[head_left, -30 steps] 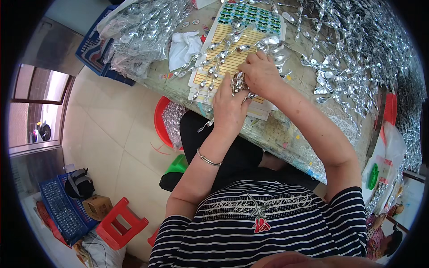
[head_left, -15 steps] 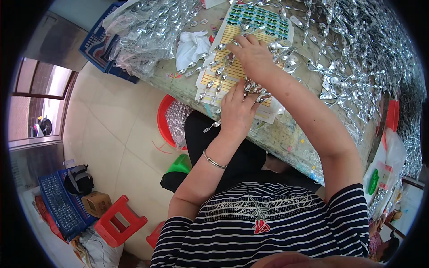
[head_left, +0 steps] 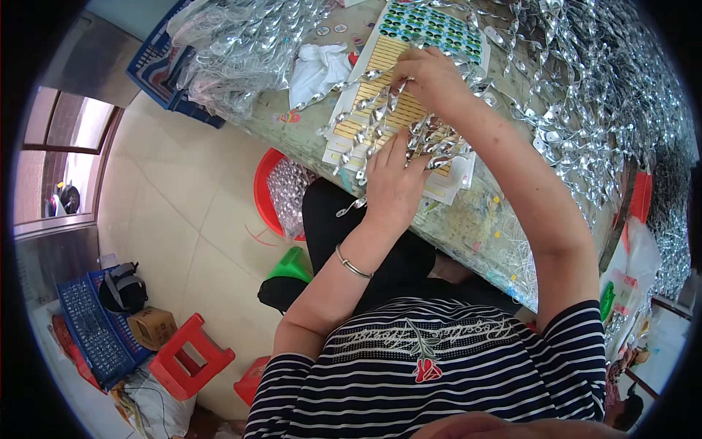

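Note:
Shiny silver twisted strands (head_left: 378, 115) fan out across a sheet with rows of yellow strips (head_left: 385, 55) near the table's front edge. My left hand (head_left: 395, 183), a bangle on its wrist, rests low over them, its fingers and thumb around part of the bunch (head_left: 428, 134). Further up the sheet, my right hand (head_left: 436, 82) pinches a strand between bent fingers and thumb; its fingertips are partly hidden. Beyond it lies a card of green and blue oval stickers (head_left: 431, 28).
A crumpled white cloth (head_left: 319, 72) and bagged silver strands (head_left: 245, 55) lie left on the table (head_left: 486, 238). More strands (head_left: 578, 110) heap on the right. Below stand a red basin (head_left: 265, 194) of silver pieces and a red stool (head_left: 191, 358).
My right hand has moved a little right and its fingers have drawn together into a pinch. My left hand stays low on the strands, which have spread and shifted slightly.

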A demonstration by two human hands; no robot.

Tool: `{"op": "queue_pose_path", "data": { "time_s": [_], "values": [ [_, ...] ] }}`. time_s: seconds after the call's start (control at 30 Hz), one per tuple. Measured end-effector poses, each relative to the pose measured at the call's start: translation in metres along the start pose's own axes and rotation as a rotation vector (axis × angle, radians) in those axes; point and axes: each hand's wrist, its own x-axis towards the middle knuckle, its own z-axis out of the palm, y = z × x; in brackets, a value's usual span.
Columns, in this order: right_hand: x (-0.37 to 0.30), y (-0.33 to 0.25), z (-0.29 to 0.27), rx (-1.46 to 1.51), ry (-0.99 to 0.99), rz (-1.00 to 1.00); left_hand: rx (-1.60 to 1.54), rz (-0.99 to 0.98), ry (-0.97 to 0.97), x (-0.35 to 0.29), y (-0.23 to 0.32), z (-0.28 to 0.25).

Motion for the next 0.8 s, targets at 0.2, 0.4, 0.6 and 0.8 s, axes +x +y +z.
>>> {"op": "queue_pose_path", "data": {
  "time_s": [0.2, 0.4, 0.6, 0.8],
  "values": [
    [-0.001, 0.007, -0.017, 0.162, 0.021, -0.004, -0.015, -0.011, -0.009, 0.000, 0.002, 0.000],
    [-0.027, 0.006, -0.021, -0.163, -0.067, -0.127, 0.006, -0.078, -0.098, -0.002, 0.008, -0.005],
    [-0.032, -0.003, -0.019, -0.245, -0.038, -0.150, -0.027, -0.119, -0.124, -0.004, 0.007, -0.001],
    [0.003, -0.023, 0.004, -0.046, -0.064, -0.011, -0.034, -0.137, -0.104, -0.005, 0.005, 0.001]
  ]
}}
